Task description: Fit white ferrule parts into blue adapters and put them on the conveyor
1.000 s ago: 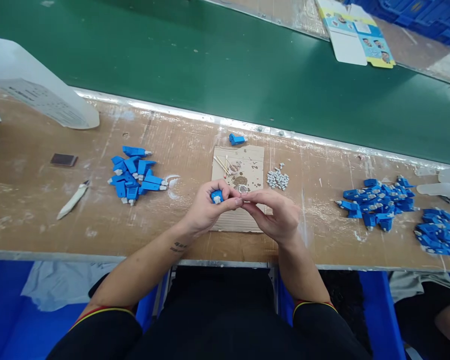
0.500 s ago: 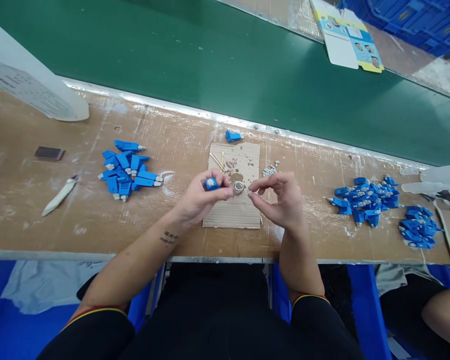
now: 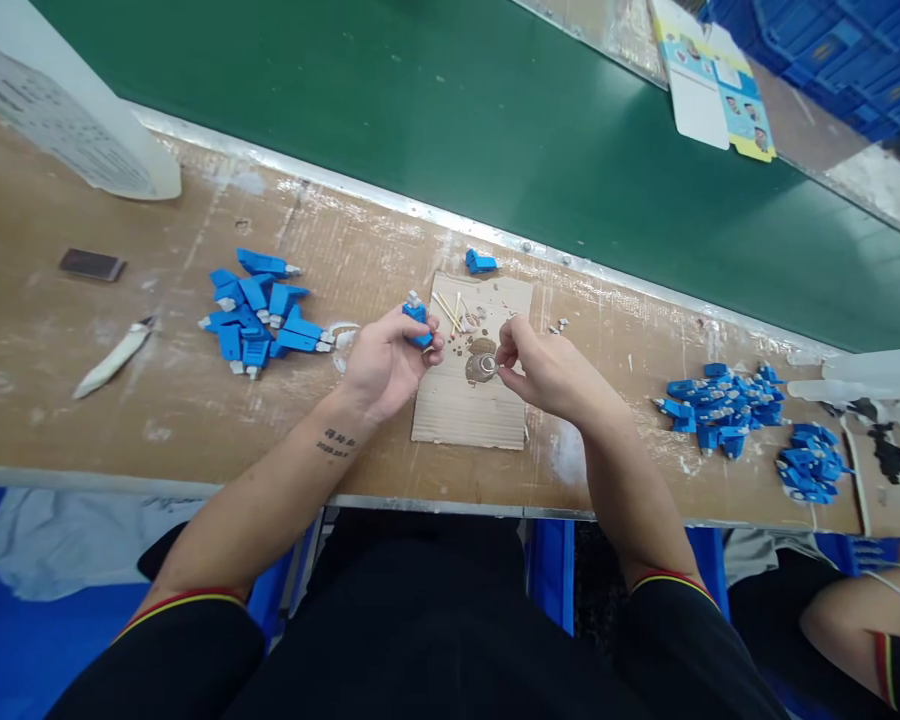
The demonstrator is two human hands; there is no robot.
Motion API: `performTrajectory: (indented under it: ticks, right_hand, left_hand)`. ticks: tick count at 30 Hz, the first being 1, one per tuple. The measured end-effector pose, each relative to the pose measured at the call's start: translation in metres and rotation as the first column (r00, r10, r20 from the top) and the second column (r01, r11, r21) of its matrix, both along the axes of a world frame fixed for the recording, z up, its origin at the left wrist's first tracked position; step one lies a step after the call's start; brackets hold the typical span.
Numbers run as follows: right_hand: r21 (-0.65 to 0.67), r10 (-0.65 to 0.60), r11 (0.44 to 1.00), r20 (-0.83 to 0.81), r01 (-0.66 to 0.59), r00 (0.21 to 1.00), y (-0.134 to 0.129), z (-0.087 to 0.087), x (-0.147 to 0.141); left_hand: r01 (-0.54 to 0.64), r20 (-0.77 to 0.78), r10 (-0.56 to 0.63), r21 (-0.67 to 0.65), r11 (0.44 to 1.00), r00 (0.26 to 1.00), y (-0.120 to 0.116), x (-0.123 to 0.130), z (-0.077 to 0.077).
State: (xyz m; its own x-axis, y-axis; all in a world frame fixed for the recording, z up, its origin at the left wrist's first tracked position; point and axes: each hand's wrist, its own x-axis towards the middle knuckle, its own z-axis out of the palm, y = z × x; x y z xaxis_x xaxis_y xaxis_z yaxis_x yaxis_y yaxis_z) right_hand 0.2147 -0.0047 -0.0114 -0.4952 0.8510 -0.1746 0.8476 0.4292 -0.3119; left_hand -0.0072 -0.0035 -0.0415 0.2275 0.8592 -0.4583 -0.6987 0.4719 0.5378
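Now | left hand (image 3: 381, 362) clasps blue plug (image 3: 417, 318), white tip up | right hand (image 3: 546, 368) pinching, contents unclear

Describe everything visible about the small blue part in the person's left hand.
The blue part is a small blocky piece, apparently plastic, with a pale grey or white tip sticking up from its top end. It is held roughly upright above the wooden bench, pinched by the fingers of the left hand, which cover its lower half. It looks like the pieces in the blue pile to its left. Finer detail is too small to tell.
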Motion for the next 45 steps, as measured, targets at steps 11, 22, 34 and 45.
performTrajectory:
  ticks: [11, 22, 34, 45]
  right_hand:
    - [-0.01, 0.062, 0.998, 0.116, -0.061, 0.991, 0.006, 0.002, -0.006]
    - [0.102, -0.077, 0.977, -0.653, 0.188, 0.753, -0.015, 0.003, 0.017]
    - [-0.009, -0.161, 0.922, -0.919, 0.388, 0.36, -0.033, -0.046, -0.007]
    - [-0.067, -0.195, 0.923, -0.93, 0.379, 0.311, -0.036, -0.048, -0.007]
  left_hand:
    - [-0.028, -0.02, 0.027, -0.024, 0.999, 0.999, 0.003, -0.002, -0.005]
    - [-0.032, -0.065, 0.038, 0.083, 0.996, 0.997, 0.0, 0.003, -0.006]
    - [0.155, -0.242, -0.05, 0.438, 0.885, 0.969, -0.019, 0.013, -0.007]
    - [0.116, -0.489, 0.207, 0.551, 0.827, 0.847, -0.027, 0.016, -0.001]
